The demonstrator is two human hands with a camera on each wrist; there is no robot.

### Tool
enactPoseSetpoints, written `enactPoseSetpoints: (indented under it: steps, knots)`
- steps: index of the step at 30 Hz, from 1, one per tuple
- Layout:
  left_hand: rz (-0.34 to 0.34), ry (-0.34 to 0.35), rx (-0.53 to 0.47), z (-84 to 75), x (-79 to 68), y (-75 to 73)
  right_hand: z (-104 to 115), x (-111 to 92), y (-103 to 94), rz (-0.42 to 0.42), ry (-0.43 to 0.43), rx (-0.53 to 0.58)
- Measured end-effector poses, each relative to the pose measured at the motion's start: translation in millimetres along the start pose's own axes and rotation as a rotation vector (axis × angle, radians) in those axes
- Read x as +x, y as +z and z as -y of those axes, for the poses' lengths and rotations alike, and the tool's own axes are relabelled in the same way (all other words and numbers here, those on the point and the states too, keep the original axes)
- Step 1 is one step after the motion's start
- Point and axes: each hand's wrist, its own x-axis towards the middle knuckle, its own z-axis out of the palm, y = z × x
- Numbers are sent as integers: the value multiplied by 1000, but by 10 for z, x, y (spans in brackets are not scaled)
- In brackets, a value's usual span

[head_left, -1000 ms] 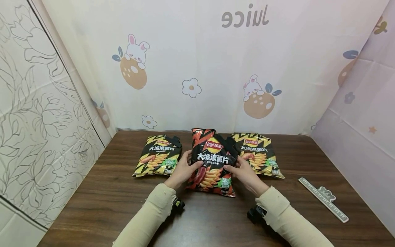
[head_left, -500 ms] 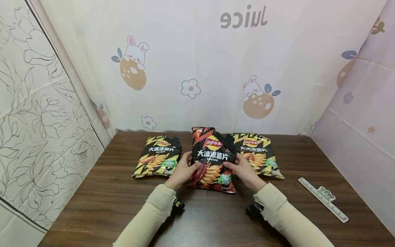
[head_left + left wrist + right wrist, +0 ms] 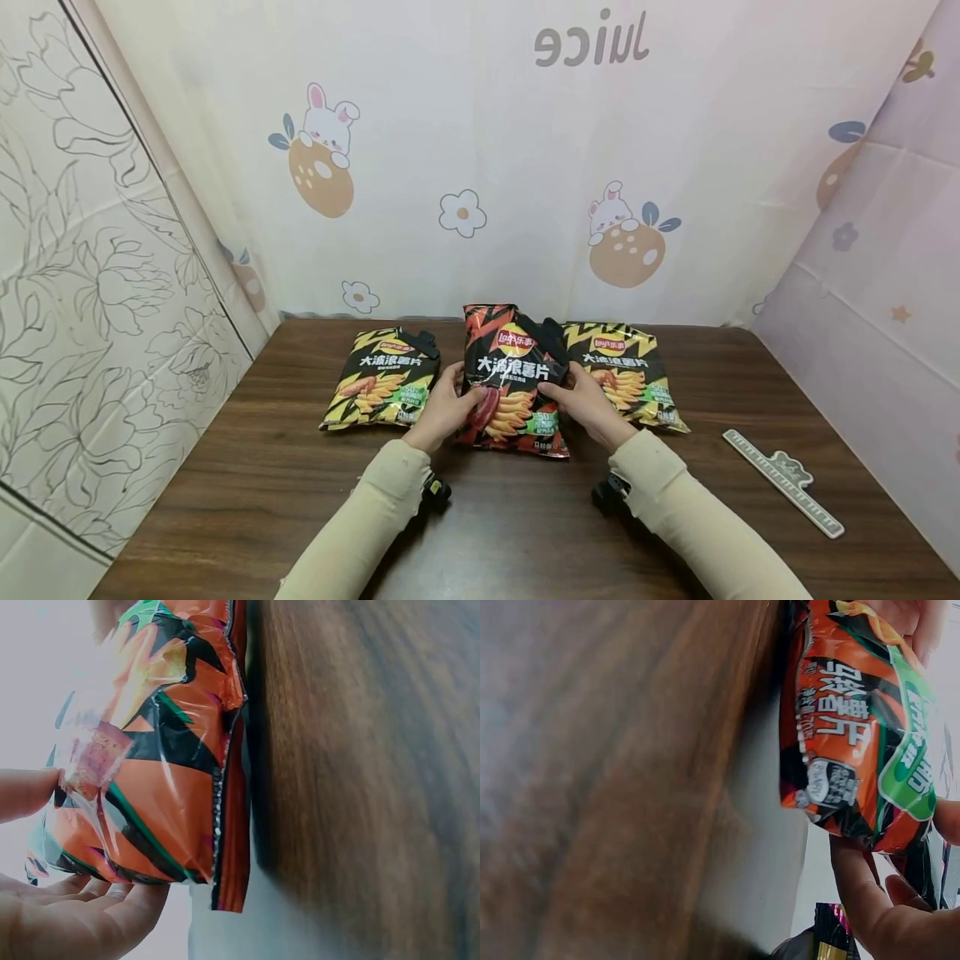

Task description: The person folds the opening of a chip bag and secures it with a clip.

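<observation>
1. The red bag (image 3: 506, 417) is held between the two hands, near the far edge of the tabletop (image 3: 517, 533), with its printed front turned toward the person
2. Its long axis runs from the person toward the patterned backdrop (image 3: 525, 167), bottom seam nearer the person, top end farther off; the hands sit across that axis, one on each long side
3. The left hand (image 3: 444, 408) grips the left side, thumb on the front face and fingers at the side and underneath, parted only by the bag's thickness
4. The right hand (image 3: 588, 404) mirrors it on the right side, its thumb also on the front, fingers round the edge
5. Neither hand is nearer, since both touch the red bag; a black clip (image 3: 552, 340) slants over its folded upper right corner, just beyond the right hand's fingers
6. The left yellow bag (image 3: 382, 383) lies just beside the left hand, the right yellow bag (image 3: 630, 375) just behind the right hand; a white ridged bar (image 3: 783, 483) lies well apart, out to the right
7. Whether the bottom seam touches the tabletop or hangs slightly above it, I cannot tell
</observation>
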Motion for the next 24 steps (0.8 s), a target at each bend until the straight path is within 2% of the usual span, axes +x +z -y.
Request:
enactPoseSetpoints:
  steps: [7, 17, 24]
  knots:
    - [-18, -39, -12, 19, 56, 0, 15, 59, -1, 6, -3, 34]
    - [-61, -58, 13, 20, 149, -5, 21, 186, 41, -28, 29, -3]
    - [-79, -83, 27, 55, 203, 6, 19, 245, 63, -30, 45, 19]
